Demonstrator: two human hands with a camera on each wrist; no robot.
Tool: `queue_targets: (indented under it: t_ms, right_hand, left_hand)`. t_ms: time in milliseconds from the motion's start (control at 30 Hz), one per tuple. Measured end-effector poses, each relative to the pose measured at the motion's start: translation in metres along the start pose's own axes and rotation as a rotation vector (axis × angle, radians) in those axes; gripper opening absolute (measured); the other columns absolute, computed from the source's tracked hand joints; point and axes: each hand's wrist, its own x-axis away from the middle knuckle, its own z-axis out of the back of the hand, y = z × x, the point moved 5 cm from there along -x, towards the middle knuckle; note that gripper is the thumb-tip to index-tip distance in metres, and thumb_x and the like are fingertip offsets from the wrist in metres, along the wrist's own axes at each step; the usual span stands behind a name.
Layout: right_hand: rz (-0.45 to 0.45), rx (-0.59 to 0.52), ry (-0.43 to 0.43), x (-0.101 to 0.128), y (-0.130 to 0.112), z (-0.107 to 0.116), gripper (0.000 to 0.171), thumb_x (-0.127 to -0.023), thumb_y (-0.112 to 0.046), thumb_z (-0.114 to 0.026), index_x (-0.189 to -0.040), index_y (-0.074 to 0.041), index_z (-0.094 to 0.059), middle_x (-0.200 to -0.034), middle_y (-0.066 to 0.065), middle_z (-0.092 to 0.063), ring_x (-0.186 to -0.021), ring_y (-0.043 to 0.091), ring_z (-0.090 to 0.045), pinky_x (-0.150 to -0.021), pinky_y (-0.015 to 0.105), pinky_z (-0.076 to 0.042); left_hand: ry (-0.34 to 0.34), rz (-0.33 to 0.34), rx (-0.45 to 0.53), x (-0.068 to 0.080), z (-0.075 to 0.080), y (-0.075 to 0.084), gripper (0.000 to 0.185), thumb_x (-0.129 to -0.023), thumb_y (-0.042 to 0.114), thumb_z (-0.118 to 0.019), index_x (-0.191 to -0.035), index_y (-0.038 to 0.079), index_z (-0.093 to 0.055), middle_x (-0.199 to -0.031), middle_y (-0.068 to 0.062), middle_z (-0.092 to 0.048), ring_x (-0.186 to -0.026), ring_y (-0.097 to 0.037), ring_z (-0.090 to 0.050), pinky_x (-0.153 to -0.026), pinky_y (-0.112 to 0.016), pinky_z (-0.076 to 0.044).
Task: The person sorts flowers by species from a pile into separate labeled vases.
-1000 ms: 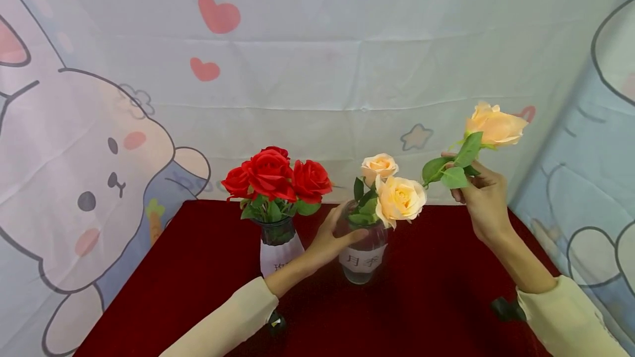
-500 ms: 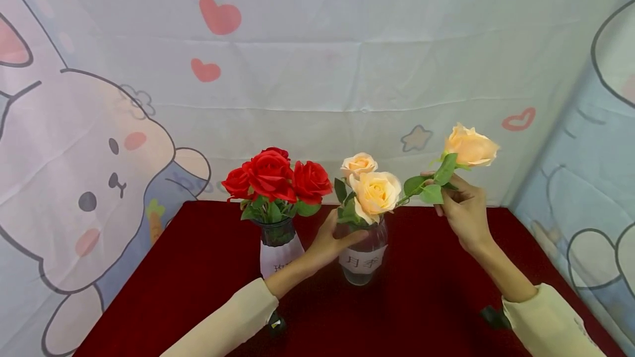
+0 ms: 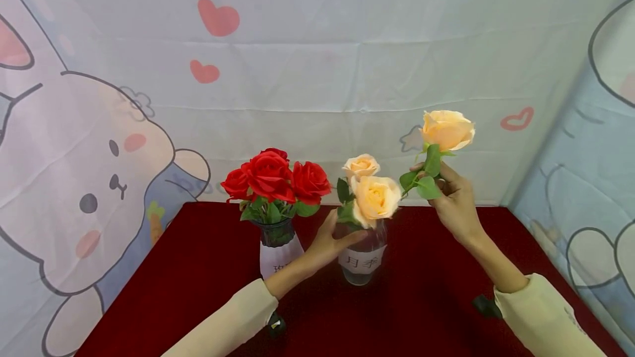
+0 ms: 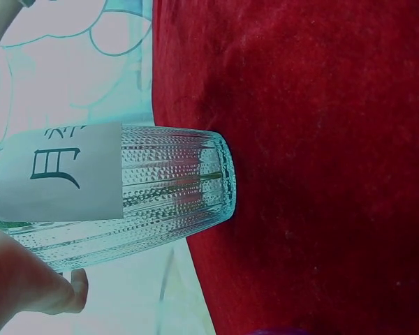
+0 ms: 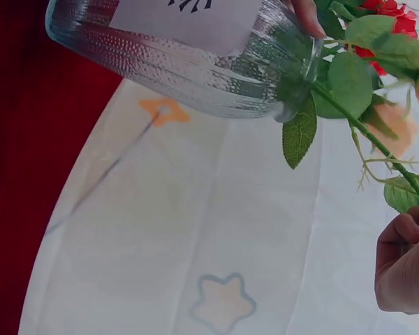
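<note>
My left hand (image 3: 331, 238) grips the upper part of a ribbed glass vase (image 3: 362, 255) with a white label, which stands on the red tablecloth (image 3: 198, 280) and holds two peach roses (image 3: 374, 197). The left wrist view shows the same vase (image 4: 160, 192) with my fingers (image 4: 28, 286) against its side. My right hand (image 3: 453, 203) pinches the leafy stem of a third peach rose (image 3: 446, 128), raised to the right of the vase. In the right wrist view that stem (image 5: 370, 139) runs slanting to the vase mouth (image 5: 304, 70).
A second glass vase (image 3: 278, 247) with several red roses (image 3: 273, 178) stands just left of my left hand. A printed cloth backdrop (image 3: 317, 70) with a rabbit and hearts closes in the back and both sides of the table.
My right hand has brought the third peach rose leftward, close to the vase; it dipped and then tipped more upright. The two roses in the vase shifted left a little. The left hand stayed put.
</note>
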Motion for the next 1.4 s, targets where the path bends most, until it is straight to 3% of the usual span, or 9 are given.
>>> queue_targets:
  t_ms: [100, 200, 333, 433, 633, 767, 967, 1133, 1400]
  right_hand:
    - [-0.029, 0.003, -0.005, 0.003, 0.004, -0.001, 0.025, -0.103, -0.002, -0.055, -0.113, -0.017, -0.073, -0.055, -0.01, -0.048, -0.045, 0.017, -0.023, -0.041, 0.034, -0.018]
    - [-0.036, 0.012, -0.004, 0.004, 0.005, 0.0, 0.024, -0.104, -0.003, -0.055, -0.114, -0.016, -0.072, -0.054, -0.011, -0.045, -0.045, 0.017, -0.022, -0.04, 0.034, -0.019]
    - [-0.021, -0.001, 0.007, 0.004, 0.001, 0.001, 0.023, -0.104, -0.002, -0.054, -0.115, -0.013, -0.072, -0.067, -0.012, -0.059, -0.045, 0.014, -0.025, -0.042, 0.033, -0.022]
    - [-0.027, -0.05, 0.044, 0.002, -0.002, 0.003, 0.022, -0.104, -0.004, -0.054, -0.114, -0.013, -0.071, -0.077, -0.01, -0.062, -0.047, 0.008, -0.031, -0.044, 0.03, -0.025]
    - [-0.014, -0.202, 0.092, -0.002, -0.005, 0.005, 0.023, -0.105, -0.005, -0.053, -0.113, -0.016, -0.071, -0.069, -0.006, -0.048, -0.049, 0.01, -0.031, -0.047, 0.029, -0.024]
    - [-0.028, -0.144, 0.017, -0.002, -0.001, -0.003, 0.026, -0.105, -0.002, -0.051, -0.113, -0.016, -0.071, -0.058, -0.009, -0.043, -0.047, 0.011, -0.028, -0.045, 0.032, -0.021]
    - [-0.018, 0.071, -0.155, 0.01, 0.014, -0.021, 0.022, -0.103, 0.004, -0.05, -0.114, 0.003, -0.068, -0.062, -0.01, -0.049, -0.049, 0.004, -0.038, -0.044, 0.028, -0.033]
    - [-0.009, 0.124, -0.235, 0.026, 0.026, -0.031, 0.019, -0.097, 0.007, -0.06, -0.114, 0.008, -0.069, -0.066, -0.003, -0.054, -0.052, 0.008, -0.047, -0.048, 0.025, -0.044]
    - [-0.011, 0.092, -0.288, 0.033, 0.037, -0.046, 0.032, -0.092, 0.009, -0.068, -0.121, 0.005, -0.057, -0.081, -0.007, -0.058, -0.056, 0.011, -0.054, -0.051, 0.029, -0.049]
  left_hand:
    - [-0.013, -0.038, 0.043, -0.001, -0.001, 0.0, 0.089, -0.088, 0.058, -0.074, -0.16, 0.028, -0.031, -0.165, 0.0, -0.033, -0.154, -0.023, -0.028, -0.125, -0.055, -0.023]
    - [-0.018, -0.034, 0.055, -0.001, -0.001, -0.001, 0.092, -0.088, 0.058, -0.074, -0.161, 0.031, -0.025, -0.167, 0.003, -0.03, -0.156, -0.021, -0.025, -0.126, -0.054, -0.022]
    - [-0.027, 0.011, 0.063, 0.001, -0.001, -0.002, 0.089, -0.089, 0.055, -0.074, -0.161, 0.029, -0.027, -0.166, 0.002, -0.032, -0.154, -0.024, -0.029, -0.124, -0.056, -0.026]
    - [-0.026, 0.034, 0.066, 0.002, -0.001, -0.002, 0.087, -0.09, 0.052, -0.074, -0.16, 0.026, -0.029, -0.166, 0.0, -0.032, -0.154, -0.026, -0.028, -0.123, -0.057, -0.026]
    - [-0.018, 0.046, 0.058, -0.001, -0.002, -0.004, 0.09, -0.089, 0.051, -0.075, -0.161, 0.028, -0.026, -0.168, 0.002, -0.028, -0.157, -0.024, -0.022, -0.125, -0.058, -0.022]
    - [-0.021, 0.026, 0.069, -0.001, -0.002, -0.003, 0.091, -0.089, 0.052, -0.075, -0.162, 0.028, -0.024, -0.168, 0.002, -0.027, -0.157, -0.024, -0.021, -0.125, -0.059, -0.021]
    - [-0.022, 0.043, 0.069, 0.0, -0.002, -0.004, 0.088, -0.09, 0.05, -0.075, -0.161, 0.026, -0.028, -0.166, -0.001, -0.032, -0.154, -0.027, -0.029, -0.122, -0.06, -0.027]
    - [-0.033, 0.054, 0.071, 0.001, -0.005, -0.005, 0.083, -0.091, 0.049, -0.074, -0.158, 0.024, -0.033, -0.163, -0.002, -0.038, -0.149, -0.028, -0.038, -0.119, -0.056, -0.035]
    - [-0.025, 0.024, 0.075, 0.0, -0.003, -0.005, 0.078, -0.091, 0.051, -0.073, -0.155, 0.023, -0.039, -0.157, -0.004, -0.045, -0.143, -0.027, -0.044, -0.116, -0.054, -0.039]
